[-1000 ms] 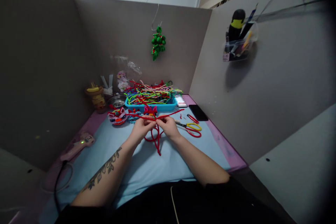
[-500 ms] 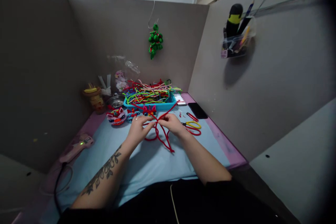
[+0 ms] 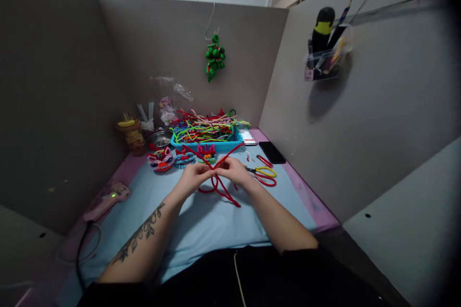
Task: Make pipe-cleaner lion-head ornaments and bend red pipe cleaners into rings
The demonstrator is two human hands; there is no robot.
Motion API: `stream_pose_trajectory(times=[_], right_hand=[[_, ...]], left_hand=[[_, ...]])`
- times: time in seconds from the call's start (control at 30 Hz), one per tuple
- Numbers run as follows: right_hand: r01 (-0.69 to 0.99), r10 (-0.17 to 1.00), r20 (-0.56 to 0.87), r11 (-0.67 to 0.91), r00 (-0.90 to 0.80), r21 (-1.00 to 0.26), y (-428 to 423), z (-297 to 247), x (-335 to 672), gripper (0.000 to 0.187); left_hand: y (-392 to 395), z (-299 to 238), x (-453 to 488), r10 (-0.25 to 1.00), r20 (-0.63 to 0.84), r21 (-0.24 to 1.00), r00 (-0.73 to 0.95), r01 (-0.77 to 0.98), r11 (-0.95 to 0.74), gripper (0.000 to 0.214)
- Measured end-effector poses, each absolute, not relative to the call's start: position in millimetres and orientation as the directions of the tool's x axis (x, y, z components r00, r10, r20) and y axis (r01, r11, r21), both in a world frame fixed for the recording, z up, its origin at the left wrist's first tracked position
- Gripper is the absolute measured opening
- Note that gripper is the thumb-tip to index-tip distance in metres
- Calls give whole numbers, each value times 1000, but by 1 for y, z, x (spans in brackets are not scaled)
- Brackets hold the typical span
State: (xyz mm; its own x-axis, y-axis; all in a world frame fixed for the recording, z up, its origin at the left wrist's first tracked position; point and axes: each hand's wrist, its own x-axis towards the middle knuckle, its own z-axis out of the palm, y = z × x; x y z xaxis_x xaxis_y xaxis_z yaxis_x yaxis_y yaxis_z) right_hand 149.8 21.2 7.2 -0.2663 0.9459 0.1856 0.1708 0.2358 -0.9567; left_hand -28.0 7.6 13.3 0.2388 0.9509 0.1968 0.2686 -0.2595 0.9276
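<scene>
Red pipe cleaners (image 3: pixel 225 193) cross and loop between my two hands above the blue cloth. My left hand (image 3: pixel 195 177) pinches them from the left, thumb and fingertips pressed together at the crossing. From the other side my right hand (image 3: pixel 233 171) pinches the same crossing, its fingertips nearly meeting the left ones. Two red ends rise in a V above the hands, and loops and longer ends hang below. The exact twist under the fingertips is hidden. Behind my hands sit fuzzy animal-head figures: a pink-and-red one (image 3: pixel 160 159), a blue one (image 3: pixel 185 158) and a red one (image 3: pixel 206 153).
A blue tray (image 3: pixel 201 146) heaped with coloured pipe cleaners stands at the back. Scissors (image 3: pixel 265 173), a red cutter (image 3: pixel 264 161) and a black phone (image 3: pixel 272 152) lie to the right. A pink glue gun (image 3: pixel 110 200) with a lit green light rests at left. Grey partitions enclose the table.
My left fingers have closed in more tightly at the crossing, and both hands have drawn together. The loop on the right has shifted partly behind my right hand. The view has moved slightly.
</scene>
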Motion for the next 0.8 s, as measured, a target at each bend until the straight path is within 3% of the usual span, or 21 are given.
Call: stream_pose_trajectory(times=[0.17, 0.3, 0.37, 0.43, 0.5, 0.57, 0.67, 0.8], right_hand=[[160, 905, 212, 287, -370, -945, 24, 9, 155, 16], [233, 898, 374, 425, -233, -875, 30, 4, 159, 19], [361, 845, 532, 513, -56, -778, 32, 2, 162, 23], [520, 692, 708, 556, 142, -648, 32, 0, 165, 25], [575, 566, 789, 573, 237, -584, 30, -1, 168, 19], [476, 651, 734, 591, 194, -651, 29, -2, 167, 15], [209, 887, 450, 462, -104, -862, 29, -5, 161, 23], [0, 879, 138, 155, -456, -988, 32, -11, 152, 45]], left_hand=[[8, 16, -32, 935, 48, 976, 351, 181, -118, 27], [9, 15, -32, 938, 31, 987, 345, 139, -84, 26], [13, 13, -33, 967, 69, 990, 246, 106, -98, 28], [19, 10, -35, 989, 126, 989, 84, 64, -131, 32], [25, 8, -39, 982, 171, 985, -77, 20, -170, 36], [29, 7, -43, 967, 190, 981, -169, -17, -196, 41], [30, 9, -47, 964, 191, 978, -186, -44, -203, 45], [26, 11, -45, 971, 193, 980, -140, -22, -198, 45]])
